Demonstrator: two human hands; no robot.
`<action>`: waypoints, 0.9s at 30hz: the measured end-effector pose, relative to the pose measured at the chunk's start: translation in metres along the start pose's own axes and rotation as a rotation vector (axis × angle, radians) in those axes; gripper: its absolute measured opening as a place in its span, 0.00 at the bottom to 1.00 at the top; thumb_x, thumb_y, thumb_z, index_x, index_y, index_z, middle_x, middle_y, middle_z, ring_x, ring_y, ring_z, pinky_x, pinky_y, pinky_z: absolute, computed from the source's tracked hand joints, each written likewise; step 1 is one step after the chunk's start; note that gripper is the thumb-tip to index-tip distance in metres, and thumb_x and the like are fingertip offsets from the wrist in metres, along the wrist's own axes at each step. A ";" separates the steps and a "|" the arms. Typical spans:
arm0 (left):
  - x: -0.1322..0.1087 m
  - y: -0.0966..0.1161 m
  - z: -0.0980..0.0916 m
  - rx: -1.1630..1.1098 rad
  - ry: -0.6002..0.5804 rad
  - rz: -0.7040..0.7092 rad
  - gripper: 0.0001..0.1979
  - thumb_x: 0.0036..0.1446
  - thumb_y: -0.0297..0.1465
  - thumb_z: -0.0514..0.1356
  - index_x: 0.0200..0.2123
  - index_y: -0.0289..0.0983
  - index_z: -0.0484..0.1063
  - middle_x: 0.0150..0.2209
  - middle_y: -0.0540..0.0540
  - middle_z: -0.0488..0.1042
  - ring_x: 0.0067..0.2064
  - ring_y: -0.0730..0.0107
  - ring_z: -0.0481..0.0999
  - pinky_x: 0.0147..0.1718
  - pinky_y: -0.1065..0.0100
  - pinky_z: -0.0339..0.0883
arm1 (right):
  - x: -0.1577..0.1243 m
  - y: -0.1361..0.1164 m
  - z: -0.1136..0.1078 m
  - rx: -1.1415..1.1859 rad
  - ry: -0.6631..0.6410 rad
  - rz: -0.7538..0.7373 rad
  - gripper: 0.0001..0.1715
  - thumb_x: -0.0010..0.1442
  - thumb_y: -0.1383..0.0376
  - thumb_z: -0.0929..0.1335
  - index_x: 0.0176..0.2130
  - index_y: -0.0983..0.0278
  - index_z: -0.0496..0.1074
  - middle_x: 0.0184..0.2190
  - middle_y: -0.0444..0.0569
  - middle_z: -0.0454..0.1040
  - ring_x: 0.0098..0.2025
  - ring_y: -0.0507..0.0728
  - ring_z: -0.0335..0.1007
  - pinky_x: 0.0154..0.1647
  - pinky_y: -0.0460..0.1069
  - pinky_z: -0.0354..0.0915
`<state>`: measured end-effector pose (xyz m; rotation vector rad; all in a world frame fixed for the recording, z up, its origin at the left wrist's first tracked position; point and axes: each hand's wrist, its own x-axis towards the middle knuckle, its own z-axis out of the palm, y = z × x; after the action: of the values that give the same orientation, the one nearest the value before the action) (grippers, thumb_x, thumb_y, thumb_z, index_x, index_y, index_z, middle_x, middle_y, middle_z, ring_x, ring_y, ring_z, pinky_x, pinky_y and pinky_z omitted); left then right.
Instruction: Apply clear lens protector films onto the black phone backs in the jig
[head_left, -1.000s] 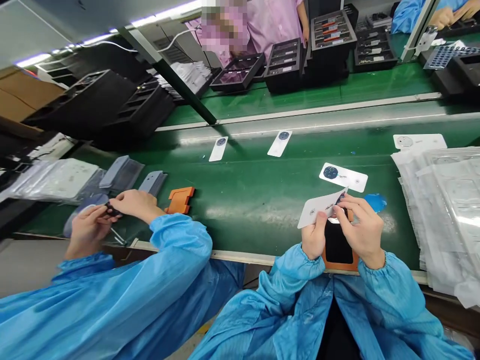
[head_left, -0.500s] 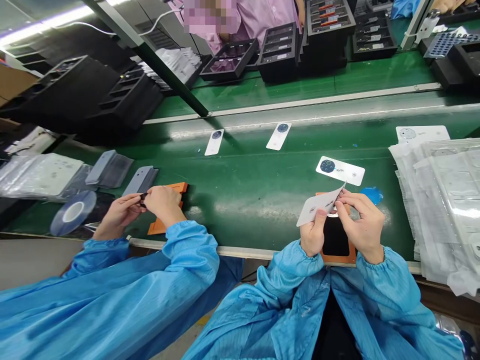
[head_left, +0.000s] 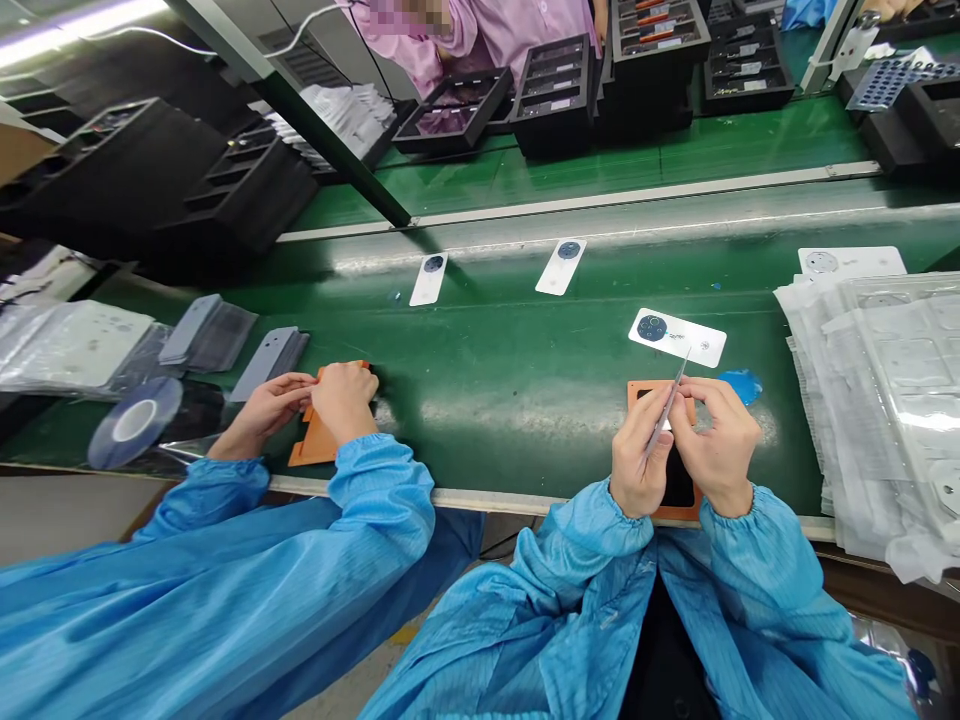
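In the head view my left hand (head_left: 636, 468) pinches a thin white card (head_left: 664, 412), now turned almost edge-on, so its printed face hardly shows. My right hand (head_left: 718, 440) is closed at the card's right side, thumb and forefinger pressed together at its edge. What else may lie between those fingertips is too small to make out. Beneath both hands rests an orange fixture (head_left: 643, 388) with a black panel (head_left: 679, 482) in it, partly hidden by them. Just beyond lies a white card with a dark round camera print (head_left: 703, 343).
A blue film scrap (head_left: 742, 386) lies beside my right hand. Clear trays and white sleeves (head_left: 847, 400) are stacked at right. On the green belt are two more printed cards (head_left: 561, 268). At left a co-worker's hands (head_left: 341, 400) work over another orange fixture (head_left: 313, 447).
The white card has turned from showing its printed face to nearly edge-on, as my left hand moved right and rotated. The co-worker's hands have shifted right, over their orange fixture.
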<state>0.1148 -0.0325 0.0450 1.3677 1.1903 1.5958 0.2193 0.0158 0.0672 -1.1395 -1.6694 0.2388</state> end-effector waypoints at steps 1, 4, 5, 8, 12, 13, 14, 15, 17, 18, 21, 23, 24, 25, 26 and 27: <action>-0.002 -0.001 0.001 0.003 -0.005 -0.001 0.28 0.75 0.47 0.52 0.66 0.36 0.73 0.66 0.35 0.73 0.67 0.49 0.73 0.67 0.51 0.69 | -0.001 0.001 0.001 -0.012 -0.004 -0.004 0.06 0.69 0.67 0.68 0.38 0.59 0.75 0.38 0.51 0.82 0.41 0.58 0.81 0.43 0.54 0.76; -0.006 -0.007 0.005 -0.007 0.028 -0.101 0.29 0.74 0.49 0.53 0.66 0.38 0.74 0.65 0.37 0.75 0.67 0.50 0.74 0.69 0.53 0.67 | -0.001 0.005 0.008 -0.037 -0.050 0.041 0.07 0.66 0.67 0.66 0.34 0.59 0.71 0.33 0.49 0.78 0.36 0.57 0.76 0.38 0.52 0.71; -0.006 -0.010 0.005 -0.023 0.056 -0.164 0.30 0.73 0.51 0.54 0.64 0.38 0.76 0.64 0.37 0.76 0.67 0.50 0.74 0.69 0.53 0.67 | 0.000 0.008 0.010 -0.047 -0.096 0.094 0.06 0.64 0.67 0.66 0.33 0.59 0.70 0.32 0.48 0.77 0.35 0.57 0.75 0.37 0.52 0.71; 0.004 -0.022 -0.002 -0.211 0.181 -0.401 0.34 0.65 0.58 0.60 0.58 0.35 0.78 0.58 0.35 0.80 0.62 0.47 0.79 0.66 0.49 0.72 | 0.007 0.027 0.008 -0.109 -0.273 0.315 0.04 0.57 0.66 0.67 0.30 0.60 0.69 0.31 0.48 0.77 0.34 0.56 0.74 0.39 0.51 0.70; 0.026 -0.030 -0.036 -0.551 0.317 -0.630 0.34 0.61 0.55 0.67 0.59 0.35 0.74 0.54 0.34 0.82 0.51 0.50 0.85 0.55 0.46 0.80 | 0.023 0.082 -0.020 -0.271 -0.331 0.523 0.05 0.52 0.65 0.69 0.25 0.60 0.71 0.24 0.49 0.76 0.28 0.59 0.71 0.32 0.53 0.64; 0.029 -0.029 -0.045 -0.572 0.332 -0.639 0.33 0.61 0.53 0.68 0.59 0.35 0.73 0.55 0.34 0.82 0.51 0.51 0.86 0.54 0.47 0.80 | 0.026 0.097 -0.029 -0.318 -0.337 0.561 0.06 0.51 0.65 0.70 0.23 0.60 0.71 0.22 0.49 0.74 0.25 0.59 0.68 0.30 0.53 0.62; 0.030 -0.028 -0.054 -0.568 0.338 -0.629 0.32 0.61 0.51 0.69 0.59 0.36 0.74 0.55 0.34 0.82 0.51 0.53 0.85 0.54 0.49 0.81 | 0.028 0.110 -0.038 -0.364 -0.348 0.593 0.08 0.49 0.65 0.71 0.21 0.60 0.71 0.19 0.49 0.72 0.23 0.59 0.65 0.29 0.53 0.60; 0.030 -0.025 -0.062 -0.547 0.327 -0.609 0.31 0.61 0.50 0.70 0.59 0.36 0.74 0.56 0.35 0.81 0.53 0.53 0.85 0.54 0.50 0.81 | 0.029 0.119 -0.047 -0.405 -0.360 0.617 0.09 0.48 0.65 0.71 0.19 0.60 0.70 0.17 0.48 0.70 0.22 0.59 0.62 0.29 0.54 0.59; 0.025 -0.019 -0.072 -0.447 0.273 -0.546 0.31 0.61 0.50 0.70 0.59 0.37 0.76 0.56 0.36 0.81 0.55 0.51 0.84 0.55 0.50 0.81 | 0.027 0.125 -0.062 -0.468 -0.379 0.639 0.13 0.50 0.63 0.72 0.18 0.59 0.69 0.16 0.47 0.68 0.22 0.58 0.60 0.30 0.54 0.59; 0.022 -0.015 -0.074 -0.356 0.233 -0.501 0.29 0.62 0.51 0.68 0.57 0.37 0.78 0.55 0.37 0.82 0.57 0.50 0.83 0.56 0.50 0.80 | 0.025 0.121 -0.068 -0.477 -0.376 0.624 0.14 0.53 0.61 0.72 0.20 0.59 0.69 0.17 0.47 0.68 0.22 0.58 0.61 0.31 0.54 0.59; 0.012 -0.003 -0.077 0.006 -0.029 -0.242 0.22 0.70 0.47 0.61 0.54 0.38 0.82 0.54 0.38 0.83 0.60 0.51 0.81 0.63 0.51 0.76 | 0.013 0.086 -0.078 -0.339 -0.346 0.407 0.13 0.63 0.56 0.71 0.30 0.60 0.74 0.25 0.46 0.76 0.26 0.57 0.70 0.32 0.53 0.65; 0.008 -0.002 -0.075 0.230 -0.314 0.015 0.20 0.73 0.41 0.58 0.60 0.39 0.79 0.61 0.38 0.79 0.65 0.52 0.78 0.68 0.52 0.71 | 0.004 0.058 -0.080 -0.167 -0.389 0.110 0.10 0.67 0.57 0.71 0.43 0.60 0.78 0.38 0.49 0.82 0.35 0.58 0.78 0.38 0.53 0.73; 0.007 -0.004 -0.073 0.323 -0.435 0.135 0.20 0.73 0.37 0.57 0.63 0.39 0.77 0.64 0.38 0.76 0.67 0.53 0.75 0.70 0.52 0.69 | -0.002 0.047 -0.079 -0.110 -0.435 -0.045 0.12 0.68 0.60 0.70 0.49 0.60 0.78 0.45 0.51 0.83 0.42 0.59 0.81 0.45 0.54 0.75; 0.007 -0.008 -0.071 0.409 -0.523 0.232 0.20 0.74 0.34 0.56 0.65 0.39 0.74 0.66 0.37 0.74 0.69 0.53 0.73 0.70 0.51 0.68 | -0.007 0.039 -0.077 -0.090 -0.482 -0.189 0.15 0.70 0.64 0.69 0.54 0.61 0.77 0.51 0.53 0.82 0.49 0.61 0.81 0.51 0.55 0.76; 0.007 -0.013 -0.069 0.490 -0.577 0.299 0.20 0.75 0.32 0.55 0.66 0.39 0.73 0.66 0.36 0.73 0.71 0.53 0.70 0.70 0.50 0.67 | -0.012 0.035 -0.074 -0.102 -0.520 -0.305 0.18 0.71 0.68 0.67 0.58 0.61 0.76 0.55 0.54 0.81 0.55 0.62 0.79 0.56 0.57 0.75; 0.007 -0.019 -0.067 0.562 -0.602 0.339 0.20 0.75 0.30 0.53 0.65 0.38 0.73 0.66 0.36 0.74 0.71 0.53 0.69 0.70 0.50 0.68 | -0.017 0.034 -0.071 -0.137 -0.543 -0.388 0.21 0.71 0.71 0.65 0.59 0.62 0.75 0.57 0.55 0.80 0.58 0.63 0.78 0.59 0.58 0.75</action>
<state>0.0465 -0.0325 0.0279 2.3070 1.0941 0.9354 0.2970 -0.0047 0.0646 -0.8640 -2.3805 0.1965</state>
